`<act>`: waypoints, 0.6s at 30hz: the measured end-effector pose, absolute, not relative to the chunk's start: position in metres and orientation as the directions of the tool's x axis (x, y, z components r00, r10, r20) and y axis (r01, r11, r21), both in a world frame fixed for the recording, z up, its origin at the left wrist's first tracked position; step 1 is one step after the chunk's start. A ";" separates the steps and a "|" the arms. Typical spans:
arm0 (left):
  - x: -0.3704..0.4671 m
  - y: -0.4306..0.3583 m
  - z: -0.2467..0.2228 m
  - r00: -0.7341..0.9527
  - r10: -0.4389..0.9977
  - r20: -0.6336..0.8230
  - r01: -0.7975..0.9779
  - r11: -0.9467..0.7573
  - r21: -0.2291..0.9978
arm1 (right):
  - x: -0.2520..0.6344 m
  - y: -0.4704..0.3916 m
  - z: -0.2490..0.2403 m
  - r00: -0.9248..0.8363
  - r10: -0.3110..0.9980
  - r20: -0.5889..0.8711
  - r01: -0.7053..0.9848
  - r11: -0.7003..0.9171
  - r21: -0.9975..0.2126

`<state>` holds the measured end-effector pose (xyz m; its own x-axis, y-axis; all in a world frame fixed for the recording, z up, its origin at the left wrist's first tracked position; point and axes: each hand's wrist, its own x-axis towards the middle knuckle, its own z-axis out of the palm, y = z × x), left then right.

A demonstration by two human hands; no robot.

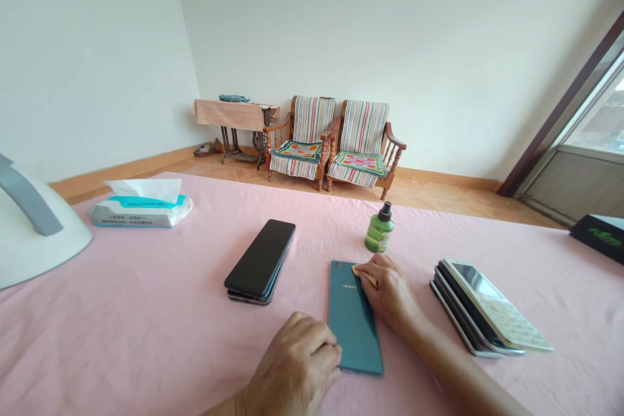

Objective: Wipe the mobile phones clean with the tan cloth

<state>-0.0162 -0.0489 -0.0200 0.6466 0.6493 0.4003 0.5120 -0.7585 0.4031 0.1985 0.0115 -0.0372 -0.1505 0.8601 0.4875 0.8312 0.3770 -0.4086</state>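
A teal phone (355,322) lies back side up on the pink cloth, its camera at the far left corner. My left hand (299,361) is closed at the phone's near left edge, fingers curled against it and steadying it; the fingertips are partly hidden. Pinched in my right hand (387,286) is a small pale yellowish wiping cloth (364,274), pressed on the phone's back near its far right corner. Just beyond that hand stands a green spray bottle (379,231) with a black top.
Left of the teal phone sits a small stack of dark phones (263,260). Another stack of several phones (492,305) lies to the right. A pack of tissues (141,211), a white appliance (34,234) and a black box (602,237) are farther out. Two wooden armchairs (358,136) stand behind the table.
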 end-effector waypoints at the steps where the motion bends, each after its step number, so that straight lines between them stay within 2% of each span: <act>1: -0.016 -0.049 -0.020 0.641 0.651 0.406 0.515 -0.757 0.401 | 0.199 0.012 -0.037 -0.150 0.858 0.492 0.832 0.378 -0.406; 6: -0.016 -0.049 -0.020 0.657 0.640 0.400 0.502 -0.766 0.401 | 0.199 0.005 -0.038 -0.189 0.847 0.496 0.826 0.411 -0.387; 12: -0.016 -0.050 -0.017 0.651 0.657 0.379 0.520 -0.751 0.408 | 0.202 0.009 -0.040 -0.145 0.846 0.514 0.828 0.388 -0.406; 18: -0.016 -0.050 -0.018 0.660 0.658 0.361 0.513 -0.747 0.422 | 0.194 -0.002 -0.038 -0.230 0.834 0.502 0.807 0.451 -0.381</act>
<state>-0.0159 -0.0503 -0.0184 0.6604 0.6583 0.3612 0.5135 -0.7469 0.4224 0.1944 -0.0017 -0.0380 -0.2299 0.8340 0.5016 0.8071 0.4513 -0.3806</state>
